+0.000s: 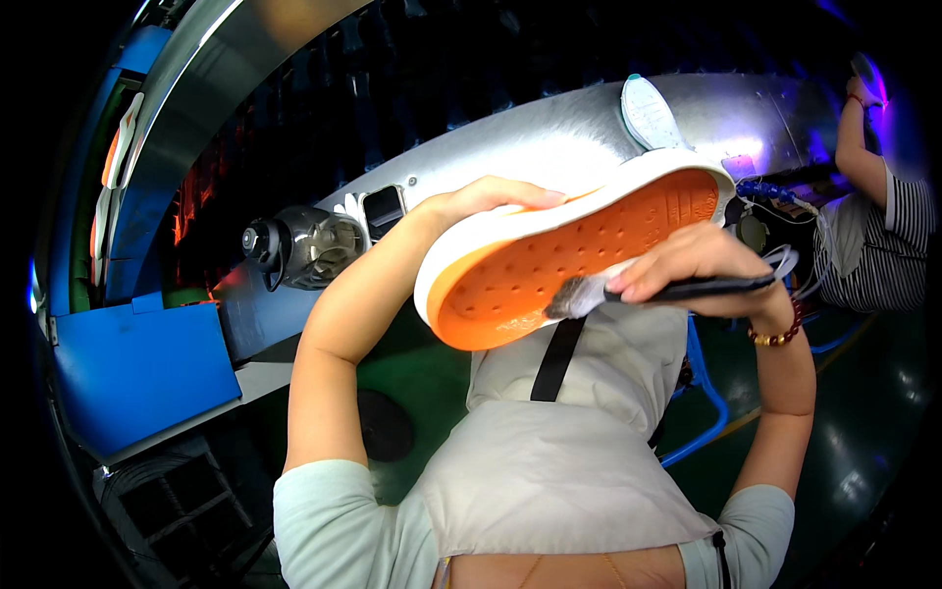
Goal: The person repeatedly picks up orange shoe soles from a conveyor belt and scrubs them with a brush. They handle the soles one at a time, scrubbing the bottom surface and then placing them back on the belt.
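A shoe sole (pixel 510 265), orange inside with rows of small dimples and a white rim, is held up tilted in front of my apron. My left hand (pixel 496 196) grips its far white edge, the fingers partly hidden behind it. In my right hand (pixel 702 260) is a brush (pixel 687 288) with a dark handle. Its bristles touch the orange inner face near the rounded left end, where a wet, shiny patch shows.
Beyond the sole runs a curved metal bench (pixel 549 128) with a pale sole-shaped piece (pixel 650 115), a phone-like device (pixel 383 208) and a dark see-through jug (pixel 319 245). A blue panel (pixel 147 368) stands left. Another person's striped clothing (pixel 883 245) shows at right.
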Demonstrator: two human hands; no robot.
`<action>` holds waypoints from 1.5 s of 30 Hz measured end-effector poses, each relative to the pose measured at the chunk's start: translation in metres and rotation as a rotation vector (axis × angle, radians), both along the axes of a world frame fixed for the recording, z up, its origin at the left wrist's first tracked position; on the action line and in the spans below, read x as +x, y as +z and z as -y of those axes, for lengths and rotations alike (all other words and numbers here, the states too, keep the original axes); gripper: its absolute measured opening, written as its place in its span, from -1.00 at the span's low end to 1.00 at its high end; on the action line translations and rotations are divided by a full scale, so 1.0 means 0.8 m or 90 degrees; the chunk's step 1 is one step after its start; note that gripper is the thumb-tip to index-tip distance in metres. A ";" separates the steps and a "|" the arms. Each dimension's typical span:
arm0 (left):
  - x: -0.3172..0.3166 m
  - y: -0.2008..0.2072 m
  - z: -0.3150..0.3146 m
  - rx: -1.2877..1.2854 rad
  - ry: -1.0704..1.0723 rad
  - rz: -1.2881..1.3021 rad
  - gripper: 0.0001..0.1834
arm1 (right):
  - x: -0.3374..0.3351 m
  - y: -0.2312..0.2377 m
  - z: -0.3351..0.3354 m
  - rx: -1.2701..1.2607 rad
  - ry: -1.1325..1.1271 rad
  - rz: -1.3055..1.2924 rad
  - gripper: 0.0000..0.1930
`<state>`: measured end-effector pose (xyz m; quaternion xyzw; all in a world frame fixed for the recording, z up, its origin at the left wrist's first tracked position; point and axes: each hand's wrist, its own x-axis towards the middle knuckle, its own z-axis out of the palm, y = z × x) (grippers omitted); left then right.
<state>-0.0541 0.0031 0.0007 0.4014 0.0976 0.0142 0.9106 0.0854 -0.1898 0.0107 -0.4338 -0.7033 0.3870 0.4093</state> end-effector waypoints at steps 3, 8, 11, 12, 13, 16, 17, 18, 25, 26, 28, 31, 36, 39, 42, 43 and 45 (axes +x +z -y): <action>-0.007 0.000 -0.003 0.012 0.001 -0.019 -0.28 | 0.001 0.011 0.014 -0.014 0.028 0.064 -0.89; -0.014 0.001 -0.010 0.037 -0.005 -0.044 -0.29 | 0.004 -0.007 0.013 -0.007 -0.103 -0.096 -0.85; -0.022 0.000 -0.014 0.051 -0.004 -0.062 -0.30 | 0.002 0.008 0.024 -0.011 -0.055 0.055 -0.86; -0.025 0.000 -0.015 0.054 -0.002 -0.065 -0.30 | 0.004 0.010 0.027 -0.031 -0.060 0.022 -0.86; -0.027 -0.002 -0.017 0.056 0.002 -0.072 -0.30 | 0.004 0.004 0.027 -0.011 -0.109 -0.078 -0.83; -0.031 0.000 -0.020 0.062 -0.004 -0.080 -0.31 | 0.014 -0.009 0.028 -0.008 -0.203 -0.097 -0.81; -0.033 -0.001 -0.021 0.066 -0.002 -0.084 -0.31 | 0.009 -0.014 0.030 -0.041 -0.187 -0.095 -0.83; -0.036 -0.003 -0.022 0.067 -0.001 -0.090 -0.31 | 0.009 -0.010 0.034 -0.040 -0.154 -0.045 -0.83; -0.028 -0.007 -0.027 0.070 0.002 -0.081 -0.33 | 0.027 -0.011 0.041 -0.039 -0.218 -0.027 -0.85; -0.029 -0.009 -0.026 0.071 0.004 -0.081 -0.33 | 0.030 -0.015 0.043 -0.061 -0.199 -0.006 -0.85; -0.026 -0.010 -0.027 0.066 0.012 -0.073 -0.33 | 0.034 -0.008 0.045 -0.100 -0.177 0.020 -0.80; -0.022 -0.013 -0.026 0.055 0.022 -0.048 -0.34 | 0.024 0.011 0.033 -0.091 -0.242 -0.101 -0.76; -0.011 -0.030 -0.002 0.031 0.031 0.014 -0.35 | -0.011 -0.027 -0.013 -0.078 -0.340 -0.234 -0.83; -0.003 -0.037 0.014 0.015 0.028 0.044 -0.36 | 0.022 -0.059 -0.013 0.037 -0.639 -0.161 -0.86; -0.008 -0.035 0.016 0.030 0.046 0.062 -0.36 | 0.001 -0.075 -0.023 0.012 -0.802 -0.087 -0.85; -0.011 -0.031 0.014 0.040 0.048 0.068 -0.36 | -0.009 -0.094 -0.013 0.075 -0.735 0.022 -0.85; -0.034 -0.016 0.004 0.071 0.072 0.084 -0.37 | -0.033 -0.049 0.002 0.045 -0.465 -0.267 -0.86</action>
